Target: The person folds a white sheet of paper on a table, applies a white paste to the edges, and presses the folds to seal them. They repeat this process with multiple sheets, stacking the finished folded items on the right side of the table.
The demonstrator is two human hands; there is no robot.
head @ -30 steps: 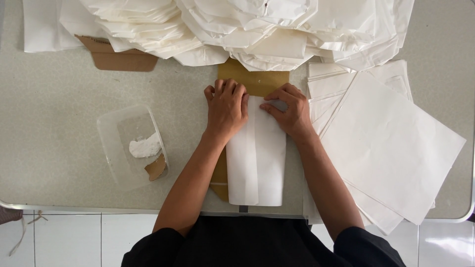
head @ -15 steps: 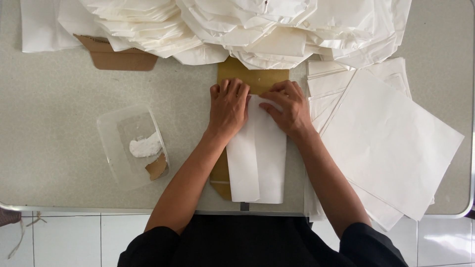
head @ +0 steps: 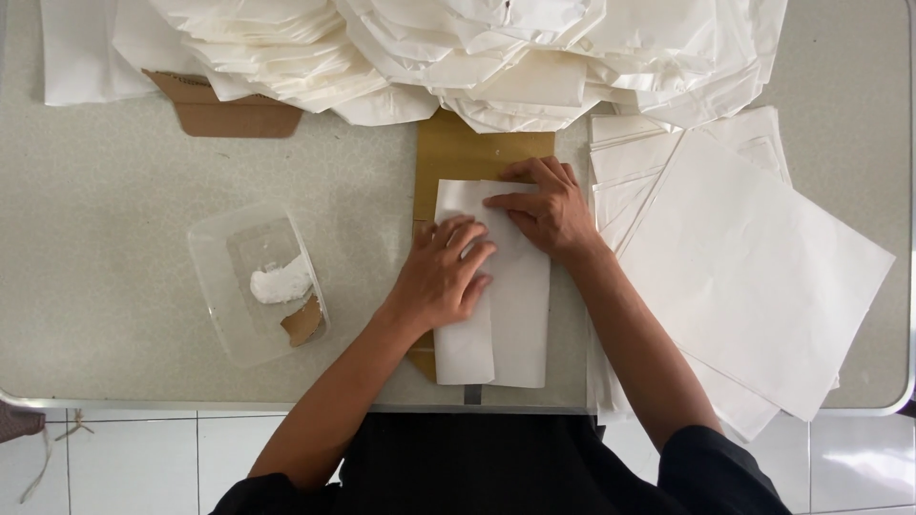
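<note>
A folded white paper sheet (head: 515,315) lies lengthwise on a brown cardboard template (head: 458,148) at the middle of the table. My left hand (head: 444,272) presses flat on the sheet's left flap, fingers spread and pointing up-right. My right hand (head: 544,205) rests on the sheet's upper right part, fingers pointing left across the top edge. Neither hand grips anything; both lie palm-down on the paper.
A stack of flat white sheets (head: 754,267) lies at the right. A heap of folded white paper pieces (head: 458,48) fills the far edge, with another cardboard piece (head: 229,114) beneath it. A clear plastic tub (head: 215,253) with white paste and a cardboard scrap sits left.
My left hand has slid down toward me along the left flap. My right hand stayed near the top of the sheet, its fingers now reaching left over the top edge.
</note>
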